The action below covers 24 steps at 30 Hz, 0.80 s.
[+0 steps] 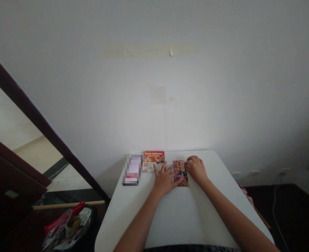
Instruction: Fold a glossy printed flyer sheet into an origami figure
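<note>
My left hand (165, 179) lies with its fingers spread, palm down. Its fingertips reach onto the left side of a small dark purple printed flyer (183, 178) with large yellow numerals. Other fingers of it touch the lower right of a red-and-white printed flyer (151, 159). At the upper right edge of the purple flyer is my right hand (197, 169), its fingers curled and thumb and index pinched on the paper's edge. Both flyers lie flat on the white table (180, 217).
Left of the flyers lies a phone (132, 171) with a blurred screen. The table's far edge meets a white wall (154, 122). On the floor at left stands a lined bin (73, 227) with rubbish, beside a wooden stick (91, 203). A cable (274, 206) hangs at right.
</note>
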Tool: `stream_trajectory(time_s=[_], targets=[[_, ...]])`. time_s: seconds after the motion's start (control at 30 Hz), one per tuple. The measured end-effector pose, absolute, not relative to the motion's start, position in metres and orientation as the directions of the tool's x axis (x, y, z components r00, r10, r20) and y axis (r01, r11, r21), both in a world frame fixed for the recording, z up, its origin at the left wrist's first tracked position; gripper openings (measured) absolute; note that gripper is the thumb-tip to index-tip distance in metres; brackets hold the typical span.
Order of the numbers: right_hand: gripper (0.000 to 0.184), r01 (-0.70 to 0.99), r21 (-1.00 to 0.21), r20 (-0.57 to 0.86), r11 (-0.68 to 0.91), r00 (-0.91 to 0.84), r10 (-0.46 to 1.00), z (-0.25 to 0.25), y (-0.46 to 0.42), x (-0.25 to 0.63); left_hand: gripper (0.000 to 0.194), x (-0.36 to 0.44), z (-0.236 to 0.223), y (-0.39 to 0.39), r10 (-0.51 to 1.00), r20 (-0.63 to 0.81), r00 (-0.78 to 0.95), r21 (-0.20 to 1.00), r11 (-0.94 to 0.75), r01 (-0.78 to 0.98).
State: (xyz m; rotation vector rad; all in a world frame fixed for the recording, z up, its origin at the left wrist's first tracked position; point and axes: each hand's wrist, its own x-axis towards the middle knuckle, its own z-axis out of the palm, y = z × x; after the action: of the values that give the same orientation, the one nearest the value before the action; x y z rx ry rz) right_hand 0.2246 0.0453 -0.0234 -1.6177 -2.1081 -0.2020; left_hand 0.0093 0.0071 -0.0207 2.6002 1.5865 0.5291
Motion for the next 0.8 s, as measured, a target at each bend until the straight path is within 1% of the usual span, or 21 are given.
stream_trajectory(time_s=[0.23,0.33,0.5,0.6,0.7,0.8], targets=[[0.019,0.962,-0.133,0.446,0.236,-0.155,0.882,-0.022,0.059,0.219,0.047,0.008,-0.02,0.008,0.869,0.244,0.43,0.23,-0.483,0.845],[0.019,0.967,-0.133,0.453,0.219,-0.137,0.881,-0.022,0.064,0.218,0.047,0.007,-0.019,0.007,0.869,0.244,0.43,0.219,-0.481,0.849],[0.019,0.966,-0.152,0.482,0.207,-0.11,0.869,-0.028,0.069,0.217,0.046,0.009,-0.019,0.006,0.871,0.255,0.419,0.236,-0.477,0.847],[0.017,0.952,-0.208,0.505,0.225,-0.092,0.858,-0.036,0.074,0.221,0.046,0.009,-0.019,0.005,0.871,0.262,0.416,0.225,-0.474,0.851],[0.015,0.905,-0.323,0.523,0.276,-0.073,0.849,-0.043,0.079,0.228,0.046,0.009,-0.018,0.005,0.871,0.264,0.414,0.211,-0.471,0.856],[0.014,0.85,-0.395,0.572,0.347,-0.068,0.817,-0.047,0.083,0.233,0.046,0.009,-0.018,0.006,0.877,0.248,0.411,0.221,-0.465,0.857]])
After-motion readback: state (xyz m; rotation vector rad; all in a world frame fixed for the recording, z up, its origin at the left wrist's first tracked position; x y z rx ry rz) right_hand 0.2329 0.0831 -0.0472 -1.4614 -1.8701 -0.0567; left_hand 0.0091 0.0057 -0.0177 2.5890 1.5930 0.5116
